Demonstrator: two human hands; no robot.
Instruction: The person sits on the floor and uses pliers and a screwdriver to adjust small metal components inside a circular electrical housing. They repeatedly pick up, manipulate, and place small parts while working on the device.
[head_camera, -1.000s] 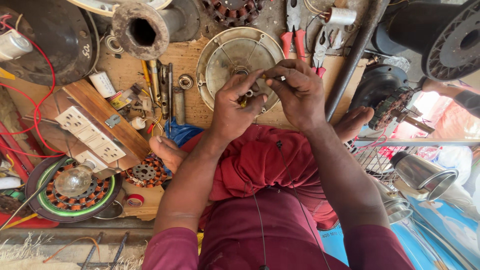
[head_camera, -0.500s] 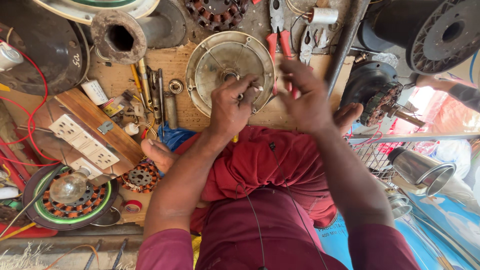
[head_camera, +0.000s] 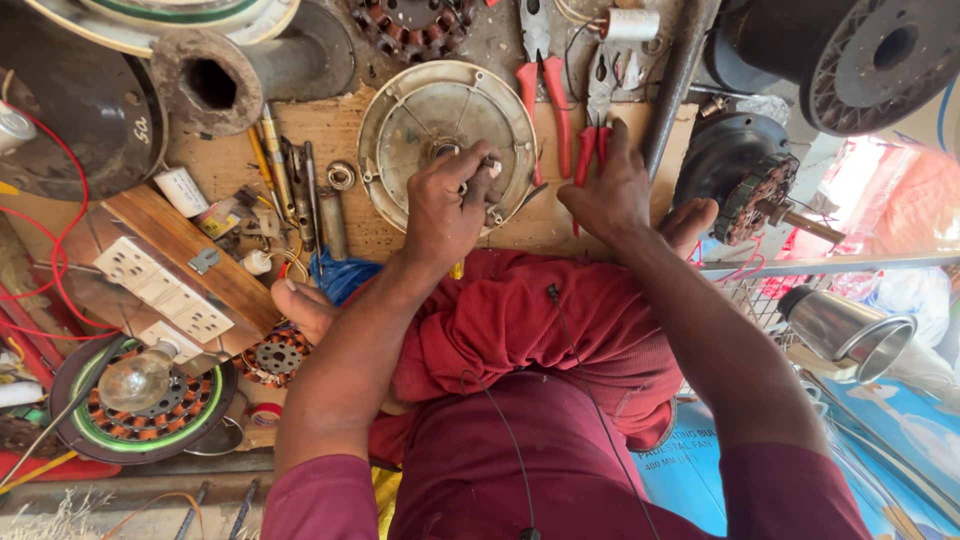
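Round cream metal fan cover (head_camera: 420, 120) lies flat on the wooden worktop (head_camera: 330, 140), ribbed inner face up, just ahead of my knees. My left hand (head_camera: 448, 200) sits over its lower right part, fingers curled in a clenched grip on a small part near the hub; what the part is I cannot make out. My right hand (head_camera: 612, 190) rests off the cover to the right, fingers spread and released, fingertips touching the handles of the small red pliers (head_camera: 592, 150). A larger pair of red-handled pliers (head_camera: 545, 90) lies just beside the cover's right rim. Left of the cover: a row of screwdrivers (head_camera: 290, 170) and a small bearing ring (head_camera: 341, 176). Further left, a wooden switch board (head_camera: 165, 285) with white sockets. Near left, a wound stator (head_camera: 140, 400) with a bulb resting on it. Far right, a dark motor housing (head_camera: 745, 175).
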